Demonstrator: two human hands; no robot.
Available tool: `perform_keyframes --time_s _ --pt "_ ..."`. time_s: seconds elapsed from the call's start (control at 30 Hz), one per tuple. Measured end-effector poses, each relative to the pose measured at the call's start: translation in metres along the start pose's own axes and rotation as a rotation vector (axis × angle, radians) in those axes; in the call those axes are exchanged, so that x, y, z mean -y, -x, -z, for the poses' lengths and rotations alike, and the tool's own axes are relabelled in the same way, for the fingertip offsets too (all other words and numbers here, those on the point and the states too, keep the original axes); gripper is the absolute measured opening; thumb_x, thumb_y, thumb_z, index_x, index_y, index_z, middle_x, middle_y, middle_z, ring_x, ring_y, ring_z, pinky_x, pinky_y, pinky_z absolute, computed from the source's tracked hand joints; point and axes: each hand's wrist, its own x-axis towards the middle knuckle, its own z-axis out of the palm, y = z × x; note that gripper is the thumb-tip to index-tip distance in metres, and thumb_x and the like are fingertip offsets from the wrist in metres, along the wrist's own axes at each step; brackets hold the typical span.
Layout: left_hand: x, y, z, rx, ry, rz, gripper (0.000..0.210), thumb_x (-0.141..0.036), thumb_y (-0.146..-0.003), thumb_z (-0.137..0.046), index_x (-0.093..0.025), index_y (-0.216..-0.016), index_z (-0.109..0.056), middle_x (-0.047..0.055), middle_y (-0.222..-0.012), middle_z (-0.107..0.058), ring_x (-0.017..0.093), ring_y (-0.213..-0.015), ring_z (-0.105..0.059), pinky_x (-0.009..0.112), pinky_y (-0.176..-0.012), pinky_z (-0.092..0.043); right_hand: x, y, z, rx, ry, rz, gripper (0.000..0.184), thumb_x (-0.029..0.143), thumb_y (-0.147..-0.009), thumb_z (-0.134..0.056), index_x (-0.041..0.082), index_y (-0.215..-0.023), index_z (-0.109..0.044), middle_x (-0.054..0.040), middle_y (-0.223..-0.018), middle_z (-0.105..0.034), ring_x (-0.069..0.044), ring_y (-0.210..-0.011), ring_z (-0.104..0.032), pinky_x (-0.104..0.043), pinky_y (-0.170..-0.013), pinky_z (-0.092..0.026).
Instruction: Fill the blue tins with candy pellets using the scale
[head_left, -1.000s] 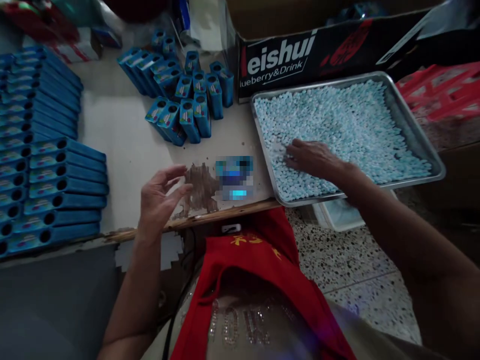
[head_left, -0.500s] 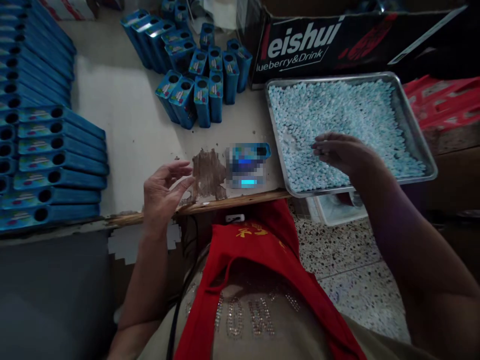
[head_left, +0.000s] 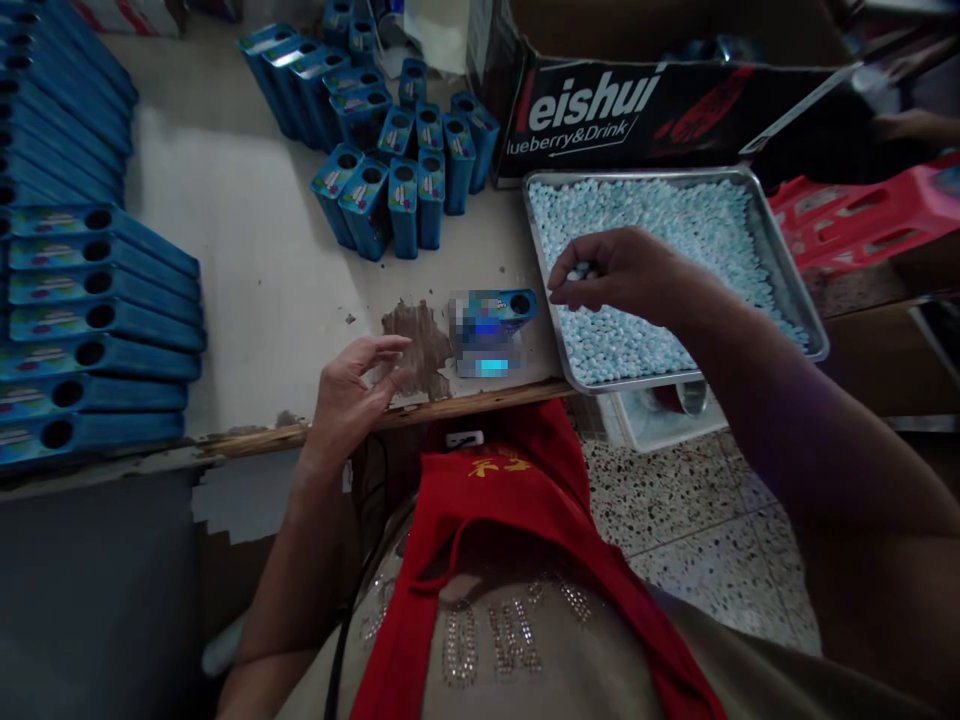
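Observation:
My right hand (head_left: pixel 615 275) is curled over the left side of a metal tray (head_left: pixel 559 345), with a few small candies (head_left: pixel 583 271) showing between its thumb and fingers. Pale blue and white candies fill the tray. To the left, my left hand (head_left: pixel 356 385) hovers at the table's front edge, fingers apart and nothing in them. Between the hands a blue tin (head_left: pixel 517 303) with a round hole in its top lies on a small device (head_left: pixel 491 363). That device is blurred out apart from a glowing cyan patch.
Rows of blue tins (head_left: pixel 142 300) line the left side, and several more tins (head_left: pixel 403 200) stand upright at the table's back. A black cardboard box (head_left: pixel 592 115) is behind the tray. At right are a red plastic stool (head_left: pixel 874 220) and another person's hand (head_left: pixel 919 128).
My right hand has moved left across the tray and curled round some candies. My left hand has shifted slightly right. Another person's hand has appeared at the upper right.

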Motion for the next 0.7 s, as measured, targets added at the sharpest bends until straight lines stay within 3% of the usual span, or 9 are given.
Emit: perform_keyframes --time_s 0.13,0.23,0.5,0.7 --pt "0.003 -0.001 -0.005 0.017 0.007 0.011 0.038 -0.046 -0.089 -0.086 -0.023 -0.12 -0.088 0.009 -0.117 -0.084 0.027 -0.105 -0.079 0.04 -0.1 -0.066 0.025 -0.006 -0.014 -0.018 0.002 0.02 0.012 0.019 -0.085 -0.097 0.024 -0.088 -0.087 0.0032 -0.063 -0.064 -0.013 -0.057 -0.055 -0.027 -0.055 -0.042" --pt "0.003 0.001 -0.006 0.035 -0.031 0.055 0.042 -0.048 -0.089 -0.086 -0.022 -0.122 -0.089 0.009 -0.114 -0.084 0.025 -0.099 -0.077 0.036 -0.093 -0.064 0.034 -0.004 -0.022 -0.027 -0.034 0.038 0.01 0.026 -0.087 -0.097 0.022 -0.093 -0.09 0.0026 -0.061 -0.061 -0.016 -0.061 -0.059 -0.03 -0.059 -0.046" --pt "0.003 0.0 -0.01 -0.008 0.087 0.149 0.042 -0.049 -0.085 -0.09 -0.02 -0.116 -0.086 0.011 -0.12 -0.085 0.029 -0.113 -0.08 0.042 -0.11 -0.064 0.029 0.0 -0.027 -0.049 -0.136 0.042 0.018 0.04 -0.091 -0.094 0.024 -0.099 -0.092 -0.001 -0.069 -0.07 -0.017 -0.064 -0.06 -0.031 -0.057 -0.045" --pt "0.003 -0.006 -0.017 0.013 0.149 0.152 0.044 -0.049 -0.084 -0.092 -0.018 -0.116 -0.085 0.012 -0.122 -0.085 0.03 -0.116 -0.081 0.043 -0.112 -0.064 0.027 0.001 -0.029 -0.04 -0.188 0.038 0.024 0.041 -0.092 -0.093 0.022 -0.107 -0.091 -0.0046 -0.081 -0.079 -0.016 -0.065 -0.061 -0.032 -0.057 -0.047"
